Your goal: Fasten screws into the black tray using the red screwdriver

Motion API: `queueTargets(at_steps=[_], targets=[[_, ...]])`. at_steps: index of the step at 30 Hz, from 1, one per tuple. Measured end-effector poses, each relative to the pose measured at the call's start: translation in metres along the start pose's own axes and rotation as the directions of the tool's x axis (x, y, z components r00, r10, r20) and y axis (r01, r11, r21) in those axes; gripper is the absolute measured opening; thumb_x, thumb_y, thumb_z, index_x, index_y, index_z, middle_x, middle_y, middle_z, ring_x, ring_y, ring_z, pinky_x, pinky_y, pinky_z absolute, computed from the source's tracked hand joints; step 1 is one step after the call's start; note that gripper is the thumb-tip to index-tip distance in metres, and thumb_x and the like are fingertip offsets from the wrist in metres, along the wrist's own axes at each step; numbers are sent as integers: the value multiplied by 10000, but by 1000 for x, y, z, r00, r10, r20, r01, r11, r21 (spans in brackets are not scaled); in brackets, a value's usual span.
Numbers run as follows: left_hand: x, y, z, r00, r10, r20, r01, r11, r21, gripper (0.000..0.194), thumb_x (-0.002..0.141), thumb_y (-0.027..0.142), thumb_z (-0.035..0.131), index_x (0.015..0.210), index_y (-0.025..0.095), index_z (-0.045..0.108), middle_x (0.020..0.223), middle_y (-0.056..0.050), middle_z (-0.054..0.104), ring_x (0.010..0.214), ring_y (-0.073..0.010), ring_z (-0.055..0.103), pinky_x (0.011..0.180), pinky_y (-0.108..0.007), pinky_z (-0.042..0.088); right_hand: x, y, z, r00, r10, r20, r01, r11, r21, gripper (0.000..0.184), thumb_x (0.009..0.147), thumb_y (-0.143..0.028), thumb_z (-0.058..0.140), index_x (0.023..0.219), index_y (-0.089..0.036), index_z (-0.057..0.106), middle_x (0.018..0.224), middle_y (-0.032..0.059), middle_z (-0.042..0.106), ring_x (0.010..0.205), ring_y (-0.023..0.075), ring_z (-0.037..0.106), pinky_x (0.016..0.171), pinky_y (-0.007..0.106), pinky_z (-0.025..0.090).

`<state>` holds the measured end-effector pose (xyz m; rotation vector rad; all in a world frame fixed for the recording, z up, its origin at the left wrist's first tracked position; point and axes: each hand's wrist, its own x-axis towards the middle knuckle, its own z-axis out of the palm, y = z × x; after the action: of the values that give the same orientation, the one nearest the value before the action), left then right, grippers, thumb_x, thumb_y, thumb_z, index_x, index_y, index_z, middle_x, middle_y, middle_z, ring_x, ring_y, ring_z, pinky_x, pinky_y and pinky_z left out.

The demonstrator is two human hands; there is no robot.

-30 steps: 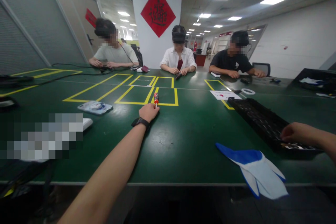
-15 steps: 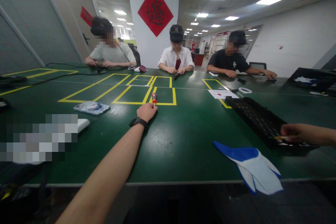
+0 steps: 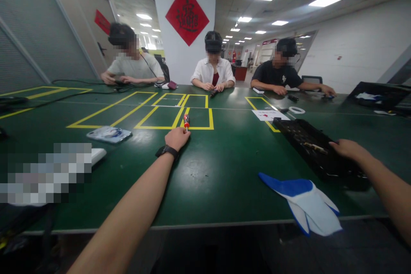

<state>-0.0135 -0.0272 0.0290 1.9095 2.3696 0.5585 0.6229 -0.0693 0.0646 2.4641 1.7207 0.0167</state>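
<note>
Left hand [image 3: 177, 138] round screwdriver [image 3: 186, 121] (red-handled), right hand [image 3: 348, 149] at black tray [image 3: 296, 136].

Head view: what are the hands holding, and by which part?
The left hand holds the red-handled screwdriver by its metal shaft. The right hand touches the black tray at its rim; whether it grips cannot be told.

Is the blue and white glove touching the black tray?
Apart: the head view shows green table between the glove and the tray.

Pinches a red-handled screwdriver [image 3: 186, 121] left of the black case [image 3: 296, 145] with left hand [image 3: 177, 138]; touches that case's right rim with right hand [image 3: 349, 149].
</note>
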Motion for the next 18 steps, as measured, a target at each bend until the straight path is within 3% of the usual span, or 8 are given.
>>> queueTargets(at_steps=[5, 9, 14, 18], targets=[[3, 8, 3, 996, -68, -55, 70, 997, 41, 532, 720, 624, 396, 871, 188, 661, 935, -143, 658, 876, -294, 597, 694, -353, 457, -4, -25, -22, 985, -172, 5, 172, 985, 13, 365, 865, -261, 335, 794, -63, 634, 885, 192, 653, 805, 218, 608, 698, 263, 398], [5, 9, 6, 998, -41, -56, 45, 995, 84, 485, 764, 551, 378, 893, 177, 657, 953, -150, 653, 880, -291, 601, 697, -358, 458, -12, -68, -54, 963, -269, -31, 269, 963, 17, 406, 874, -320, 315, 772, -69, 617, 865, 183, 646, 770, 205, 587, 674, 259, 380], [6, 4, 7, 999, 23, -39, -19, 993, 112, 426, 828, 436, 319, 897, 168, 643, 958, -145, 655, 893, -260, 606, 711, -322, 453, -36, -165, -81, 890, -447, -94, 450, 893, 12, 481, 888, -387, 281, 746, -66, 612, 799, 130, 646, 762, 169, 569, 684, 231, 363], [3, 4, 7, 999, -8, -46, 12, 997, 70, 449, 870, 399, 249, 944, 148, 615, 959, -156, 651, 887, -255, 613, 713, -318, 453, -61, -260, -71, 834, -527, -166, 540, 841, 42, 463, 880, -372, 280, 761, -111, 644, 863, 109, 670, 825, 187, 596, 717, 235, 394]])
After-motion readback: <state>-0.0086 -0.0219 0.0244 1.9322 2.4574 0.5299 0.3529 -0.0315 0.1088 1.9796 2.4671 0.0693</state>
